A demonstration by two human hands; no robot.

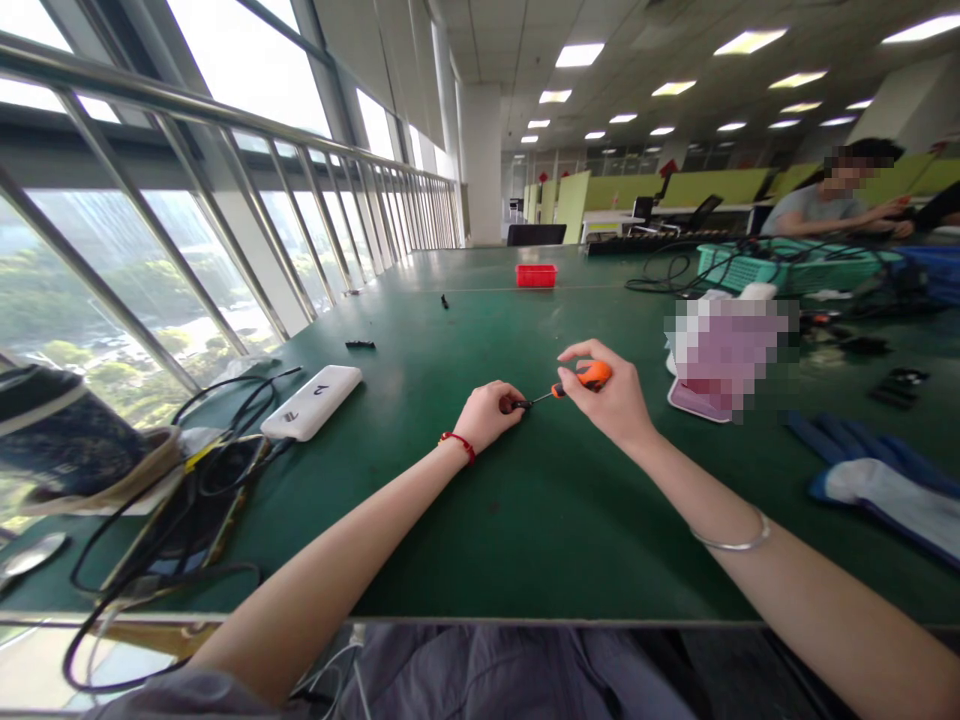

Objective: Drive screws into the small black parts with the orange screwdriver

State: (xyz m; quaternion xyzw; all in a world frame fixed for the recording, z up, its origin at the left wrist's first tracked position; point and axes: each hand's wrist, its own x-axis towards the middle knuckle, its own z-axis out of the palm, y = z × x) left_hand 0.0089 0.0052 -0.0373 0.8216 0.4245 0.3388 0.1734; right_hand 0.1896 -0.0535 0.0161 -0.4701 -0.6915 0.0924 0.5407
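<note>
My left hand (491, 412) is closed around a small black part (517, 405) just above the green table. Its exact kind is too small to tell, and my fingers hide some of it. An orange-and-black screwdriver (594, 376) is gripped by the handle in my right hand (616, 400). The thin metal shaft points left, and its tip meets the black part or lies right against it. A short black strip (360, 345) and another small black piece (444, 301) lie farther off on the table, to the left.
On the left are a white power bank (315, 402), black cables and a phone (199, 510). A red basket (536, 275) stands at the back. To the right lie a pink-and-white object (724, 360), blue-and-white gloves (885, 490) and a green basket (795, 265). A person sits beyond.
</note>
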